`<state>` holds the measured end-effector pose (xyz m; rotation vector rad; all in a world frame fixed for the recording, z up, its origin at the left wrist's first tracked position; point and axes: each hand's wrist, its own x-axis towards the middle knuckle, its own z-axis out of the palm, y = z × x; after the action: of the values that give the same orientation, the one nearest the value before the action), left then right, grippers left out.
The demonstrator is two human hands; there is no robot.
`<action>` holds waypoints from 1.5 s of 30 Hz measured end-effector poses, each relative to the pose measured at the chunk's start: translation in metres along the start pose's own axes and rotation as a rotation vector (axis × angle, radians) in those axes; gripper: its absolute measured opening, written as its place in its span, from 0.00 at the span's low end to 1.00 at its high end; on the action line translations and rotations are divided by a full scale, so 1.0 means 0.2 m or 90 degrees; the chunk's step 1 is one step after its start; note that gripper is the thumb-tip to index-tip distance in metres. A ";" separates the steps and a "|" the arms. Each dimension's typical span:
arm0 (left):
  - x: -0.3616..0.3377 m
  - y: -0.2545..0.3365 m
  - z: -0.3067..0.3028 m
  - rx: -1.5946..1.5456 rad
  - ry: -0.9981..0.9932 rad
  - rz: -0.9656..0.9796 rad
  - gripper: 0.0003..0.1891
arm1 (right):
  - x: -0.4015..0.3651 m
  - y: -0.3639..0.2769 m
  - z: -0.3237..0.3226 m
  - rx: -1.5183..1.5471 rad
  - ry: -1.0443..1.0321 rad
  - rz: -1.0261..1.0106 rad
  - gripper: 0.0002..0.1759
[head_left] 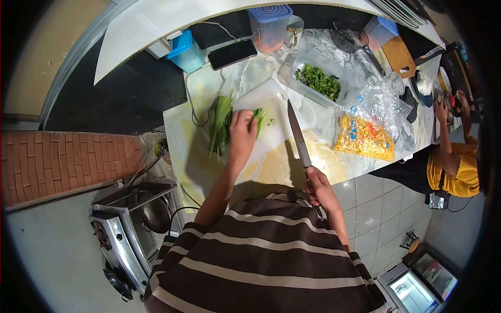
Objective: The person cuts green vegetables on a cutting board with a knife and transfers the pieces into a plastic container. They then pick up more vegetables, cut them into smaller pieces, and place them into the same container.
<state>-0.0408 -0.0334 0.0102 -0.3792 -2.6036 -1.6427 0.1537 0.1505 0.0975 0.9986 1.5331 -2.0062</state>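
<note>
My right hand (322, 189) is closed around the handle of a kitchen knife (298, 133), its long blade pointing away from me, lifted off the leaves. Fingers curled, my left hand (242, 133) grips a bunch of leafy greens (220, 125) at the left side of the white cutting board (274, 99). A short cut end of the greens sticks out to the right of my fingers, with small bits lying beside it. Beyond the board stands a clear plastic container (311, 94) with chopped greens (318, 81) inside.
A plastic bag of yellow pieces (364, 138) lies right of the board. At the back are a phone (233, 54) with a cable, a blue-lidded tub (186, 52), a mug (294, 31) and a wooden board (398, 56). Another person in a yellow shirt (454, 169) works at the far right.
</note>
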 end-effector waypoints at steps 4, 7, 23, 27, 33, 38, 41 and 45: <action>0.00 0.09 0.07 0.216 -0.046 0.098 0.13 | -0.01 0.02 -0.02 0.007 -0.006 -0.014 0.20; -0.01 0.12 0.05 0.211 -0.043 0.128 0.13 | -0.04 0.02 -0.02 0.018 0.035 0.010 0.19; -0.08 -0.02 0.11 0.095 -0.071 0.181 0.09 | 0.11 0.15 -0.03 -0.314 0.117 -0.224 0.25; -0.10 -0.02 0.11 0.173 -0.050 0.224 0.08 | 0.10 0.09 0.01 -0.493 0.179 -0.234 0.20; -0.10 -0.06 0.09 0.162 -0.065 0.269 0.08 | 0.14 0.07 0.04 -0.659 0.211 -0.260 0.18; -0.10 -0.08 0.11 0.101 -0.052 0.236 0.06 | 0.15 0.05 0.04 -0.722 0.190 -0.241 0.18; -0.10 -0.07 0.10 0.092 -0.045 0.221 0.05 | 0.17 0.06 0.04 -0.765 0.172 -0.219 0.18; -0.11 -0.09 0.10 0.093 -0.050 0.225 0.06 | 0.20 0.07 0.06 -0.848 0.193 -0.189 0.18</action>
<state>-0.0217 -0.0256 -0.0175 -0.8529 -2.5025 -1.3389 0.1332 0.1383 0.0604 0.4763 2.6291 -0.5375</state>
